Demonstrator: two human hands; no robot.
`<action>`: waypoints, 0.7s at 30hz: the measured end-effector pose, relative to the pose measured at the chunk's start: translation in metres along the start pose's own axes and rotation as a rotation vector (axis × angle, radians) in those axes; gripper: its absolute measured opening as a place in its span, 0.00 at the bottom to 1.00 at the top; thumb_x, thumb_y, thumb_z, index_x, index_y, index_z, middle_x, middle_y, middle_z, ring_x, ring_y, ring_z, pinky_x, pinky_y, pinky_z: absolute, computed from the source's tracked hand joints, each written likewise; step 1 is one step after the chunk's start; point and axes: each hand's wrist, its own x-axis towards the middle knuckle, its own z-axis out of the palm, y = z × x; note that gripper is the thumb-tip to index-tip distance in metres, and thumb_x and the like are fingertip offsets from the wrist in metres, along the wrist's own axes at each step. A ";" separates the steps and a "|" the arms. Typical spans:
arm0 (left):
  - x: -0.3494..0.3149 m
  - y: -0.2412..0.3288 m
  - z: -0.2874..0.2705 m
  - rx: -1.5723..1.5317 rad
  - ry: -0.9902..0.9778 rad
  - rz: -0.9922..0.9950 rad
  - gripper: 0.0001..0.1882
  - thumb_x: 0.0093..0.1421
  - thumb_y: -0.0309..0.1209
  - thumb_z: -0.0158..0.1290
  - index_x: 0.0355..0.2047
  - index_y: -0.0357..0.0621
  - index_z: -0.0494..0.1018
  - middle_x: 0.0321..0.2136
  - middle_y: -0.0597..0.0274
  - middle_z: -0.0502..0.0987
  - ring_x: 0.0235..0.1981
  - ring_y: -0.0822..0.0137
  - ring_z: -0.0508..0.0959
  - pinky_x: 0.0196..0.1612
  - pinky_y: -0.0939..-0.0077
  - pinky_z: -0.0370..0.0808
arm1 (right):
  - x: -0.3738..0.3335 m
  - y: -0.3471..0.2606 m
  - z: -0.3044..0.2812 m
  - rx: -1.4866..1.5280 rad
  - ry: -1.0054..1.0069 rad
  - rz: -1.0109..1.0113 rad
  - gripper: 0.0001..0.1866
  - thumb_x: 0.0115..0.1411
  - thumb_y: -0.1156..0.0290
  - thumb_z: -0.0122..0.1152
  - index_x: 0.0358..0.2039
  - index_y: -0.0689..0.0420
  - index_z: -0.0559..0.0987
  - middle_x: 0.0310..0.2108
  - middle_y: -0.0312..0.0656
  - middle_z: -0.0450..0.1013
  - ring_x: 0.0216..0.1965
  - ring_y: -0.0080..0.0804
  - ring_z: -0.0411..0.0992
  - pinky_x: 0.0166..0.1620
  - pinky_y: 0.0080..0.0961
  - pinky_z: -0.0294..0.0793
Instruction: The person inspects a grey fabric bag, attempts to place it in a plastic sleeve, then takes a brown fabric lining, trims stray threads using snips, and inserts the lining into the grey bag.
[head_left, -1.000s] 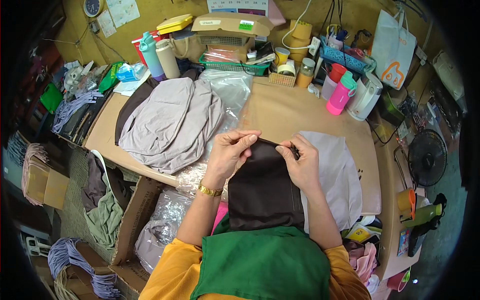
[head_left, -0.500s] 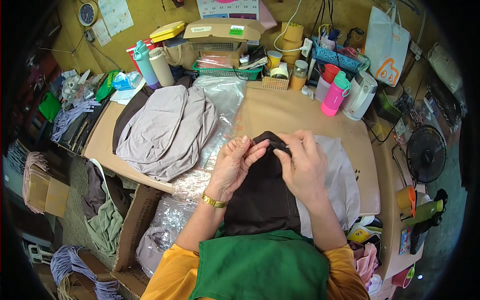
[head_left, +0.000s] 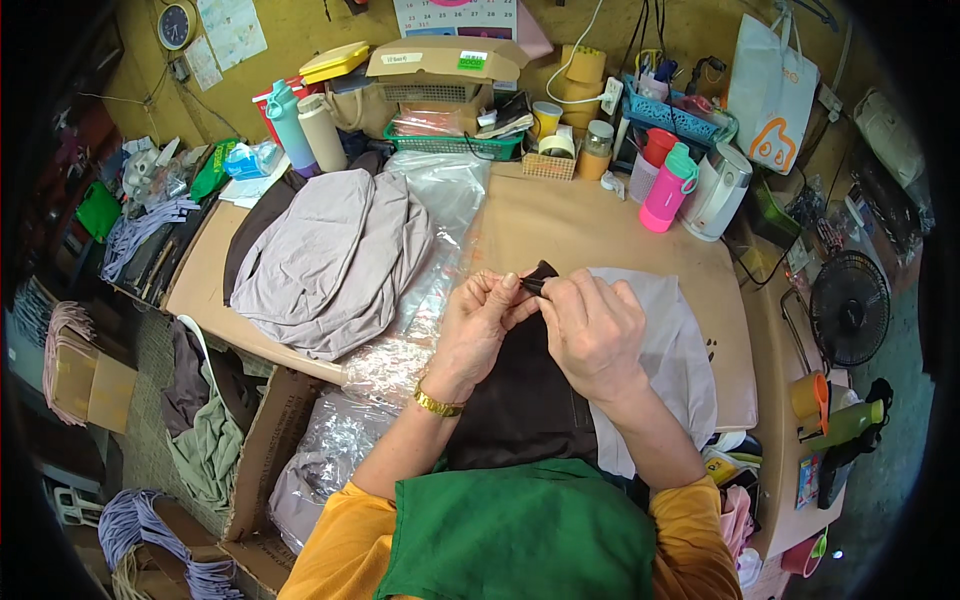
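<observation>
A dark brown cloth piece [head_left: 505,395] hangs from my fingers down to my green apron, its top edge bunched to a small fold. My left hand [head_left: 478,325], with a gold watch [head_left: 438,401] at the wrist, pinches that edge from the left. Close against it, my right hand [head_left: 598,325] grips the same edge with curled fingers. Below my right forearm lies a pale grey cloth [head_left: 668,345], partly covered by the arm and the brown cloth. To the left a pile of greyish cloth [head_left: 335,262] rests on the table.
Clear plastic bags [head_left: 440,225] lie beside the pile. An open cardboard box [head_left: 262,465] with plastic-wrapped cloth stands at the table's left front. Along the back are bottles, baskets and a pink bottle [head_left: 668,190]. A white kettle [head_left: 718,192] and a black fan [head_left: 850,307] stand at right.
My hands have drawn closer together, and the top edge of the brown cloth is gathered into a narrower bunch. My right hand's fingers have curled in tighter.
</observation>
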 end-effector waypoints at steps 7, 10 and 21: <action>-0.007 0.007 -0.004 0.013 -0.051 0.012 0.10 0.67 0.33 0.47 0.35 0.37 0.70 0.37 0.58 0.77 0.46 0.60 0.78 0.50 0.70 0.78 | -0.008 0.011 0.019 0.578 0.112 0.511 0.13 0.53 0.74 0.63 0.39 0.60 0.72 0.27 0.41 0.70 0.27 0.34 0.72 0.32 0.28 0.69; -0.001 0.010 -0.010 -0.030 -0.075 0.005 0.11 0.67 0.31 0.46 0.35 0.34 0.70 0.36 0.56 0.76 0.50 0.53 0.77 0.51 0.68 0.78 | -0.081 0.079 0.072 0.562 -0.010 0.839 0.21 0.55 0.68 0.65 0.48 0.59 0.71 0.31 0.51 0.74 0.33 0.44 0.76 0.38 0.34 0.72; 0.025 -0.033 -0.021 0.006 -0.133 -0.177 0.13 0.66 0.33 0.49 0.33 0.33 0.72 0.37 0.52 0.78 0.46 0.56 0.79 0.47 0.72 0.80 | -0.116 0.166 0.050 0.303 0.004 0.702 0.13 0.58 0.71 0.60 0.44 0.61 0.76 0.37 0.48 0.78 0.35 0.38 0.77 0.41 0.30 0.74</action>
